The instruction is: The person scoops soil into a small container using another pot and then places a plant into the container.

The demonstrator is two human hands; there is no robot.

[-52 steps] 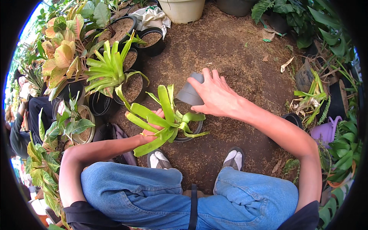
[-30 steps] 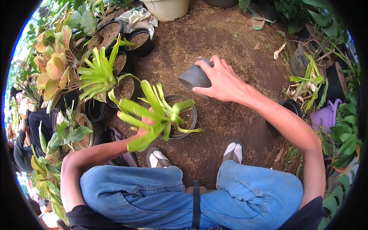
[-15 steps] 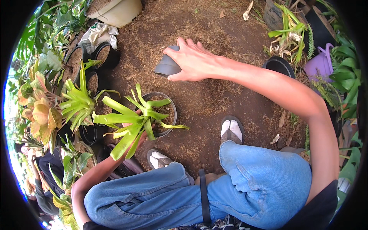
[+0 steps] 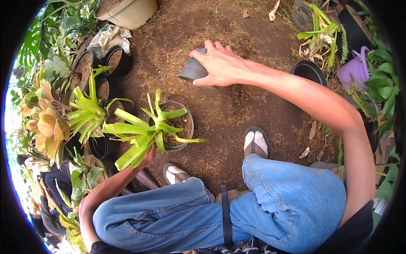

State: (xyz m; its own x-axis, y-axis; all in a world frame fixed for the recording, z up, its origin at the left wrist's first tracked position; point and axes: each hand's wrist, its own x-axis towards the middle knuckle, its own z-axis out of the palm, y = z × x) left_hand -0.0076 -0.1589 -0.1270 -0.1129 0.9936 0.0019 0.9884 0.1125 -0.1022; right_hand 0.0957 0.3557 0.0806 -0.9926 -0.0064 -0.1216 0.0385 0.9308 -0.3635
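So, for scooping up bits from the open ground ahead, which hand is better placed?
Probably the right: the right hand holds a grey cup out at the ground, away from the leaves. The left hand is partly hidden behind the green plant.

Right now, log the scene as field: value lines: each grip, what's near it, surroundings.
Right grip: around a gray cup-shaped container
Container pose: tilted
Container contents: not visible
Left grip: partly hidden behind leaves of a green strap-leaved plant; hold unclear
Round pot: beneath some of those leaves, brown loose material inside
Right side: black pot, purple container
Left side: multicolored leafy plant
Ground: brown soil
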